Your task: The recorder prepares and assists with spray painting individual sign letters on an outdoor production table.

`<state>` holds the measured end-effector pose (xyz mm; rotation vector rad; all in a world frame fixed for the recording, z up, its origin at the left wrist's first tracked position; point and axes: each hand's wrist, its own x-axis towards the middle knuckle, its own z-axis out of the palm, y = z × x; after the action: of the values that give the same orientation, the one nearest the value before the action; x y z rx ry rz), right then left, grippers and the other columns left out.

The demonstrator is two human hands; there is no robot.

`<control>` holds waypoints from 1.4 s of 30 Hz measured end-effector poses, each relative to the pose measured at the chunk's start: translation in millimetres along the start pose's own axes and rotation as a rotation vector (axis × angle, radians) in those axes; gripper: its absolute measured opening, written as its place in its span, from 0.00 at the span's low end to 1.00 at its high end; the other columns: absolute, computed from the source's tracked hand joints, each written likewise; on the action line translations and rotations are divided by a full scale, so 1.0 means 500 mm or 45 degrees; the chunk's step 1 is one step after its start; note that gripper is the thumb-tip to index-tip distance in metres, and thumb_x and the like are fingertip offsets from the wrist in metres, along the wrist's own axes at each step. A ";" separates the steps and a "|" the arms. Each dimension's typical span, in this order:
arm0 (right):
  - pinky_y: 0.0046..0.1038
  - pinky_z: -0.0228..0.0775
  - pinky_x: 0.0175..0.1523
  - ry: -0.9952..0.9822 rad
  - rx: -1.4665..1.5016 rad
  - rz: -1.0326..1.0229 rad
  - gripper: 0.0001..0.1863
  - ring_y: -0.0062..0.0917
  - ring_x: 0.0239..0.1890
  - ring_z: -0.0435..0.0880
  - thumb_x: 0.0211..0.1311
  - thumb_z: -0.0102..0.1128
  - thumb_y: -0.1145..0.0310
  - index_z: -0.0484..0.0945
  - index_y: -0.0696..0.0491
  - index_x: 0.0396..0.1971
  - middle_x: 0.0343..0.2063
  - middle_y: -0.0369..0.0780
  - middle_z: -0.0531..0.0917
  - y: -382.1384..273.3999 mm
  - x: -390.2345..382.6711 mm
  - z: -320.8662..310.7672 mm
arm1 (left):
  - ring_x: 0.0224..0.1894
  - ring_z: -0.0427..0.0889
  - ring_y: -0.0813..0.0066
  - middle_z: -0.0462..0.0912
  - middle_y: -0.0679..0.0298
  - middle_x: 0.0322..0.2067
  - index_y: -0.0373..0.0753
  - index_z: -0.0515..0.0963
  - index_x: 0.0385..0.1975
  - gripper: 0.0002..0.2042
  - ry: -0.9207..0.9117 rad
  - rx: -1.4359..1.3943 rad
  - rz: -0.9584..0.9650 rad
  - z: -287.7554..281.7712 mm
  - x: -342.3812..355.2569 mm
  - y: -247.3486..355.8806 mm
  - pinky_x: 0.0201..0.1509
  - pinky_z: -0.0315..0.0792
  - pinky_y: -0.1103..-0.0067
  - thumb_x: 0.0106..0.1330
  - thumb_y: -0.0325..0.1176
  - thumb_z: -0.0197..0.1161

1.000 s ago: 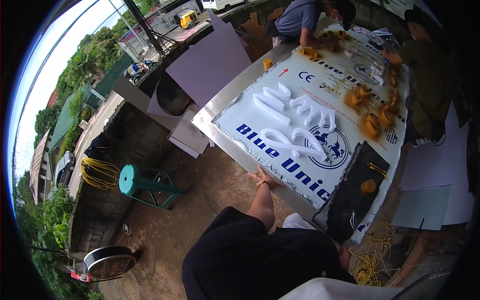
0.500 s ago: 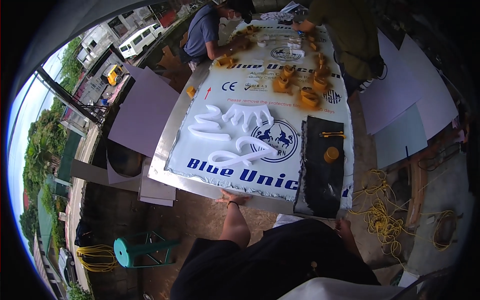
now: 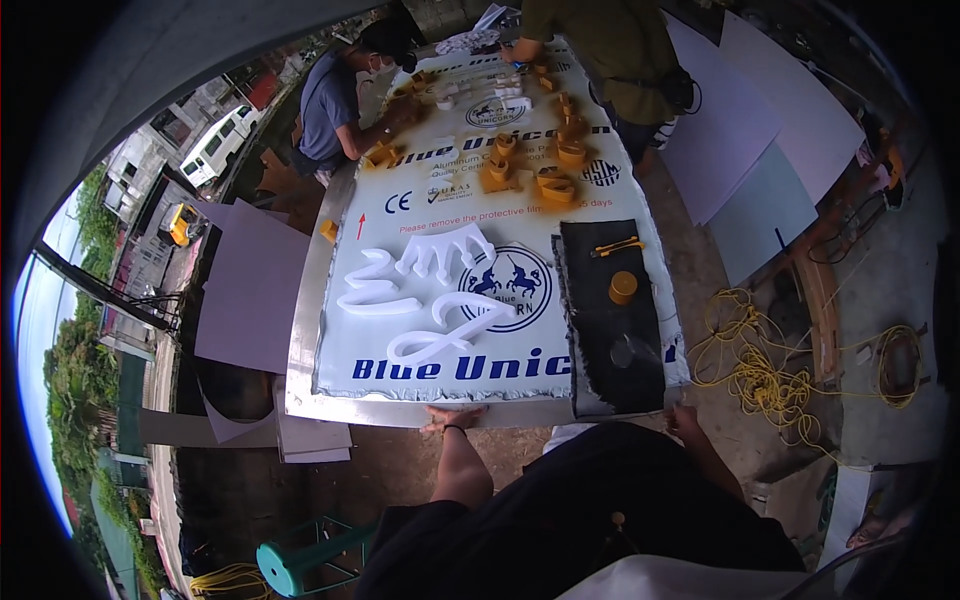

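Note:
My left hand [image 3: 452, 417] rests at the near edge of the long table panel [image 3: 330, 404], its fingers stretched out along the rim, and it carries no object. By the near right corner is my right hand [image 3: 684, 420]; its fingers are too small and dark to make out. Ahead lie white cut-out pieces: a spiky crown shape [image 3: 449, 253], a wavy piece [image 3: 384, 304] and a looped, curling piece [image 3: 470, 312]. To their right a black mat [image 3: 606, 345] bears a yellow-handled cutter [image 3: 620, 247] and a short yellow cylinder [image 3: 622, 289].
Several golden-brown pieces [image 3: 556, 184] stand farther up, amid brown overspray. Two co-workers lean over the far end: one in a grey-blue shirt [image 3: 330, 105], one in olive [image 3: 600, 40]. Large sheets [image 3: 250, 290] flank the table. Yellow cord [image 3: 770, 370] and a green stool [image 3: 280, 570] are on the ground.
The view has shifted, so the table and both co-workers appear farther left. My hands stay at the table's near edge. The pieces on the panel keep their places.

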<state>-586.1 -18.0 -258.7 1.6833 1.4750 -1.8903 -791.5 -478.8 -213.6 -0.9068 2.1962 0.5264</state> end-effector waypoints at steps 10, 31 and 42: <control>0.25 0.55 0.15 0.060 0.087 0.088 0.19 0.21 0.09 0.61 0.55 0.39 0.61 0.70 0.61 0.15 0.08 0.37 0.65 -0.004 -0.006 0.006 | 0.49 0.07 0.40 0.14 0.53 0.53 0.63 0.39 0.55 0.50 0.052 0.391 0.284 0.012 0.030 -0.001 0.49 0.21 0.46 0.28 0.63 0.61; 0.28 0.61 0.23 0.012 0.003 0.100 0.19 0.22 0.14 0.65 0.55 0.39 0.59 0.71 0.59 0.18 0.12 0.38 0.67 0.001 0.002 -0.002 | 0.48 0.05 0.42 0.08 0.56 0.50 0.62 0.31 0.54 0.54 0.034 0.147 0.122 0.023 0.038 -0.004 0.51 0.21 0.49 0.27 0.60 0.63; 0.22 0.45 0.11 0.016 0.088 0.043 0.23 0.18 0.06 0.54 0.57 0.36 0.60 0.69 0.62 0.13 0.06 0.35 0.60 -0.004 -0.006 0.012 | 0.46 0.07 0.36 0.12 0.52 0.52 0.63 0.37 0.55 0.49 -0.014 0.450 0.242 0.008 0.014 0.010 0.49 0.20 0.46 0.30 0.65 0.57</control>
<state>-590.3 -22.8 -255.8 1.7421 1.3915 -1.9379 -796.9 -476.3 -221.3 -0.5112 2.2814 0.2162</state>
